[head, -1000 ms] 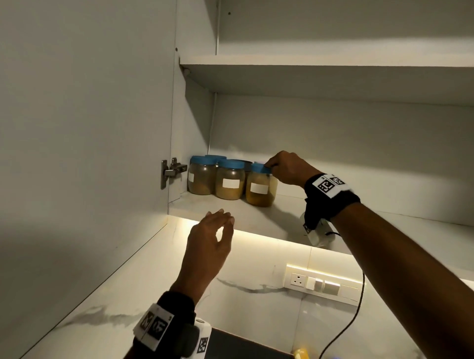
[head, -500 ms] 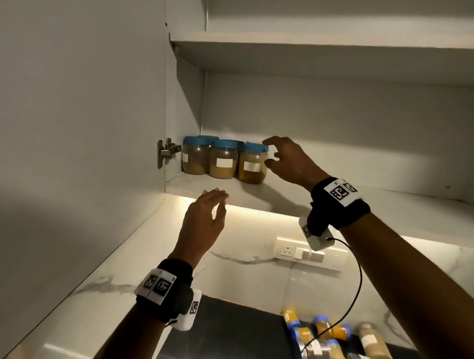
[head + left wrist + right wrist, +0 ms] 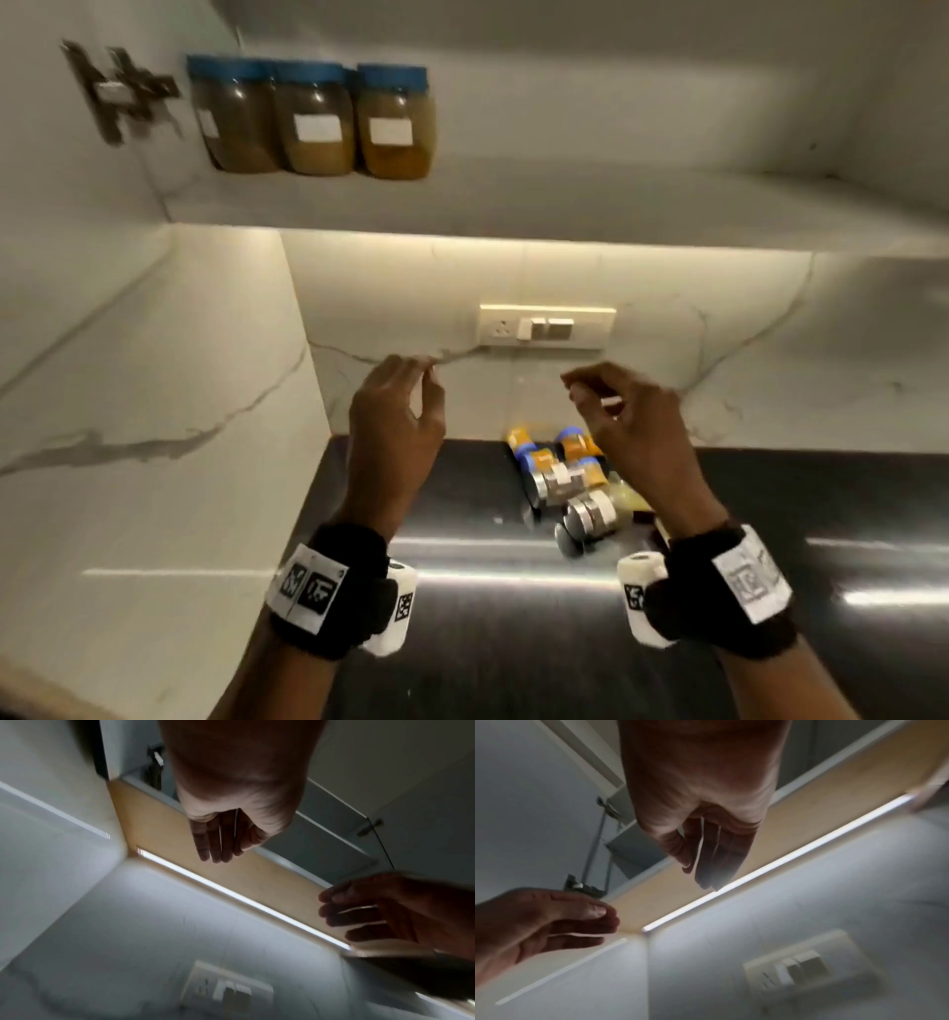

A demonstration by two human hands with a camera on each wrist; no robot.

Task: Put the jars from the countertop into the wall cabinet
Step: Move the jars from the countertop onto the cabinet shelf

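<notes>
Your kitchen's pretty dim, only the under-cabinet light strip (image 3: 241, 898) glows; glare streaks the countertop (image 3: 513, 668), wrist views motion-blurred.

Three cabinet jars (image 3: 313, 118): blue lids, white labels, brown to amber contents. Countertop jars (image 3: 557, 470): blue or silver lids, yellow-orange contents. Countertop (image 3: 513, 642) glossy black. Backsplash (image 3: 390, 288) white marble, grey veins. Wristbands (image 3: 339, 591) black, with white tags printed in black squares.
</notes>
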